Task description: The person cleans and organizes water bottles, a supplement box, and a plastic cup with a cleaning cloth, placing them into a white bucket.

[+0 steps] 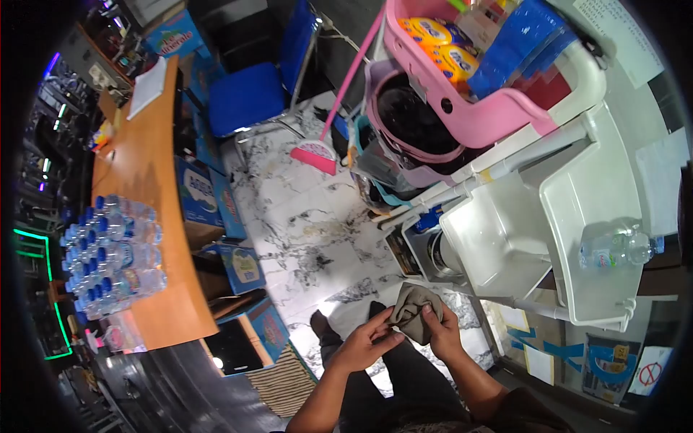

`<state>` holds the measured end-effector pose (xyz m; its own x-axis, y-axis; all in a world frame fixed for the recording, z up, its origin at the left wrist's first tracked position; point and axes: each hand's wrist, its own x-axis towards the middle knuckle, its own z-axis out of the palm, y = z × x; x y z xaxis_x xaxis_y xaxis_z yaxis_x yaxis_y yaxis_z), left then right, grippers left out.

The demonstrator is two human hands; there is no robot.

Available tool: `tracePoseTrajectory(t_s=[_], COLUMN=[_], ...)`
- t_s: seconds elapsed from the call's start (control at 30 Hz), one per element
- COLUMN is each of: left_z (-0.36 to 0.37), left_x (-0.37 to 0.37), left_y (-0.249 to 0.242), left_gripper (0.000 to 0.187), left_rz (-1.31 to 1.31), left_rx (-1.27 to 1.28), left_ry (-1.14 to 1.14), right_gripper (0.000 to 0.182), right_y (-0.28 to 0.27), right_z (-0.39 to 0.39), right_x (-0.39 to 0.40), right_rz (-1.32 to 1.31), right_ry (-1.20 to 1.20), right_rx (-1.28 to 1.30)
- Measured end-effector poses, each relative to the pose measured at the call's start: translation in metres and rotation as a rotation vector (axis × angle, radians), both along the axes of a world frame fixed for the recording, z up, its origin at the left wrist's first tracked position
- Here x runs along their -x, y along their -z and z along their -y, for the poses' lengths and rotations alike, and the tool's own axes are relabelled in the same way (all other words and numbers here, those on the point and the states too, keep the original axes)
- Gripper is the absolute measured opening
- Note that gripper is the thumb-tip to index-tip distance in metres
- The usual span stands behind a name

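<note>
A crumpled grey-brown cloth point(417, 312) is held up in front of my body, above the marble-patterned floor. My right hand point(444, 333) grips its right side, with the thumb pressed on top of the folds. At the cloth's left edge, my left hand point(372, 343) has its fingers and thumb curled round a lower corner. Below both hands are my dark trousers point(411, 379) and part of my feet.
Several water bottles point(115, 256) stand on the wooden counter point(162, 296) at left. A blue chair point(249, 97) and pink dustpan point(315, 155) are ahead. At right are a pink basket point(491, 119), white bins point(498, 238) and a lying bottle point(613, 249).
</note>
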<state>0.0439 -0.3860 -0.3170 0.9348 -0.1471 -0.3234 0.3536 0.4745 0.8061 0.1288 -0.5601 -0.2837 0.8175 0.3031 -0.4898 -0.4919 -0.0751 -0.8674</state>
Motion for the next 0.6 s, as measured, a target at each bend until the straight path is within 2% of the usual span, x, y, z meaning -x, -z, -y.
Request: tracePoseTrajectory(t_s=[0.07,0.1,0.13,0.2,0.33,0.43,0.47,0.53,0.6], left_z=[-0.015,-0.019,-0.023,-0.044,-0.073,-0.106,-0.118,-0.138,-0.156], left_x=[0.009,0.021,0.030,0.037,0.068,0.102,0.115,0.141,0.165], left_y=[-0.033,-0.034,-0.042,-0.086,-0.132,-0.183,-0.194,-0.205,-0.209], left_gripper=[0.070,0.071,0.072,0.077,0.087,0.089,0.089,0.092,0.094], left_rz=[-0.032,0.005,0.021,-0.017,0.113,0.146,0.129,0.115,0.207], left_rx=[-0.158,-0.240,-0.253,-0.293,-0.391,-0.478,-0.500,-0.512,-0.570], left_ry=[0.038,0.023,-0.004,0.027,-0.053,-0.065,-0.064,-0.067,-0.090], right_gripper=[0.032,0.032,0.032,0.030,0.032,0.040,0.048,0.050,0.052], right_y=[-0.015,-0.024,-0.036,-0.042,-0.088,-0.122,-0.139,-0.168,-0.186], right_z=[-0.017,-0.027,-0.040,-0.060,-0.110,-0.142,-0.152,-0.173,-0.194], right_x=[0.008,0.012,0.017,0.030,0.053,0.076,0.082,0.100,0.120], right_rz=[-0.005,0.001,0.009,0.046,0.096,0.358,0.434,0.538,0.638], right_ry=[0.005,0.002,0.012,0.012,-0.054,-0.269,-0.338,-0.419,-0.476], right_rx=[-0.069,-0.107,-0.047,-0.120,-0.230,-0.174,-0.182,-0.183,-0.186])
